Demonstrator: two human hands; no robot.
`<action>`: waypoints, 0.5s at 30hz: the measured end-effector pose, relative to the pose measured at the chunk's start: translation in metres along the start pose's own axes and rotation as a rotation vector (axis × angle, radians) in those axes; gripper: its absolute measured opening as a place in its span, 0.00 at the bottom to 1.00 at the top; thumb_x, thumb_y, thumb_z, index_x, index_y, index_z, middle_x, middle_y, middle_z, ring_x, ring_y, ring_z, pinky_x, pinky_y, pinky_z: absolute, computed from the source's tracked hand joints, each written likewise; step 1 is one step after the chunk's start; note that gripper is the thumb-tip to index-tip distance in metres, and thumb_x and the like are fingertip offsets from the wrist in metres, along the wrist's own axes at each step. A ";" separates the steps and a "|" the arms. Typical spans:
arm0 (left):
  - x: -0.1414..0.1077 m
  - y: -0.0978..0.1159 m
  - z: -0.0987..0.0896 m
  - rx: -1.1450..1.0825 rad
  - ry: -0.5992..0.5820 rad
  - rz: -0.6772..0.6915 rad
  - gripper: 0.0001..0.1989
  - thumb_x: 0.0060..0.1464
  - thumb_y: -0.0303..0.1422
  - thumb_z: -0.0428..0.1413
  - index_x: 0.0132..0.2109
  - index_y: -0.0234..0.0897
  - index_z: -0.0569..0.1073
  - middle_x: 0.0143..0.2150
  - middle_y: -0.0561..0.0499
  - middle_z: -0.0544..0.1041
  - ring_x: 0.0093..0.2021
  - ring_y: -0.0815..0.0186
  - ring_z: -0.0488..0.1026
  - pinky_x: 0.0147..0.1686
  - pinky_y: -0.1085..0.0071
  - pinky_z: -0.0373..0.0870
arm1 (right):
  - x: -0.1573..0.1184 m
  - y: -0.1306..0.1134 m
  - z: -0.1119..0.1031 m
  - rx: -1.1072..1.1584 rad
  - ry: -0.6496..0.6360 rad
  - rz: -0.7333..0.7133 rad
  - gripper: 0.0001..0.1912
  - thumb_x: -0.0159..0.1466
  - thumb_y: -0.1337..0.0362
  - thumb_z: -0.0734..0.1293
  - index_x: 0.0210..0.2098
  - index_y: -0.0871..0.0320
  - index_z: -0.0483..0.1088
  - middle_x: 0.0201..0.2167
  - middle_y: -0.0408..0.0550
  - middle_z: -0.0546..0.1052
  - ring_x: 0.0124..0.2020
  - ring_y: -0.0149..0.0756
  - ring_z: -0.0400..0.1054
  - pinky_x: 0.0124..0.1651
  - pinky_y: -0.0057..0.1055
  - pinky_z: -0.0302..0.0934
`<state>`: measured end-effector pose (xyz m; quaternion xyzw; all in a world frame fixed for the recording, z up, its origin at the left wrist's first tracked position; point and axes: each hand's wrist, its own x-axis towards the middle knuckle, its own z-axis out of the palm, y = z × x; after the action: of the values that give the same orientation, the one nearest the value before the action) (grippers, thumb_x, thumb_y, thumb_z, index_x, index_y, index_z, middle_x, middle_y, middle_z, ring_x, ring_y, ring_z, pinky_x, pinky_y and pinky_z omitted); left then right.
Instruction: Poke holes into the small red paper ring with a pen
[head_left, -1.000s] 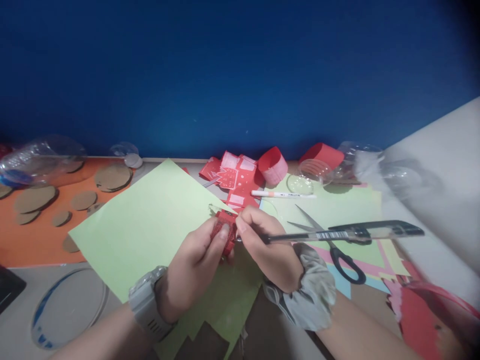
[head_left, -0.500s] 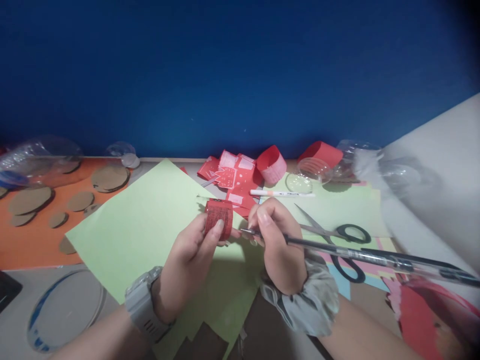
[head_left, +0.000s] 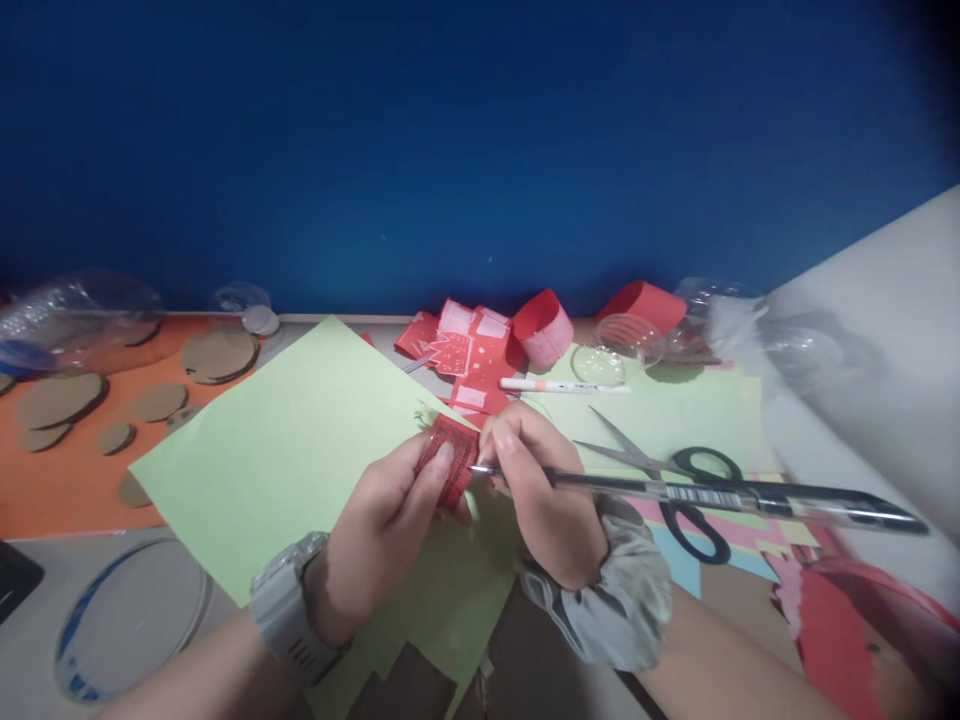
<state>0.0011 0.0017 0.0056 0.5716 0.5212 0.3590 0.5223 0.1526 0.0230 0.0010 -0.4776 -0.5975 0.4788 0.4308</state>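
My left hand (head_left: 397, 505) pinches a small red paper piece (head_left: 454, 455) covered with dark crosshatched lines, thumb on its front. A bit of something pale green sticks up at its upper left corner. In my right hand (head_left: 544, 490) is a pen (head_left: 675, 491) with a clear barrel, its metal tip at the right edge of the red piece. Whether the tip touches the paper I cannot tell. Both hands are above a light green paper sheet (head_left: 292, 430), which lies turned like a diamond.
Black-handled scissors (head_left: 652, 465) lie open right of my right hand. Behind are a white marker (head_left: 555, 386), red paper cutouts (head_left: 480, 360) and a red paper ring (head_left: 543, 330). Cardboard discs (head_left: 61, 400) lie on orange paper (head_left: 45, 490) at left. A blue wall (head_left: 480, 160) stands behind.
The red piece has moved slightly right and down and tilted in my left hand. The pen tip has shifted left to the piece's edge, and the pen's back end has swung left.
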 end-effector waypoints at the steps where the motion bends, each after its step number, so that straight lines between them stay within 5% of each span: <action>1: 0.000 0.000 0.000 0.003 -0.004 0.000 0.17 0.68 0.36 0.43 0.30 0.37 0.66 0.26 0.56 0.69 0.29 0.71 0.66 0.34 0.75 0.61 | 0.000 0.000 0.000 -0.010 -0.002 0.008 0.14 0.69 0.62 0.57 0.26 0.57 0.60 0.24 0.40 0.62 0.23 0.28 0.56 0.26 0.26 0.52; 15: 0.002 0.001 0.001 0.014 -0.017 -0.033 0.17 0.67 0.36 0.43 0.30 0.37 0.66 0.26 0.56 0.70 0.29 0.71 0.66 0.35 0.76 0.61 | 0.001 -0.001 -0.001 -0.108 -0.009 -0.006 0.13 0.68 0.65 0.57 0.26 0.57 0.58 0.21 0.39 0.60 0.22 0.28 0.54 0.25 0.26 0.50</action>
<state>0.0029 0.0031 0.0062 0.5695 0.5285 0.3421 0.5285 0.1532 0.0240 0.0025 -0.4960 -0.6260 0.4469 0.4031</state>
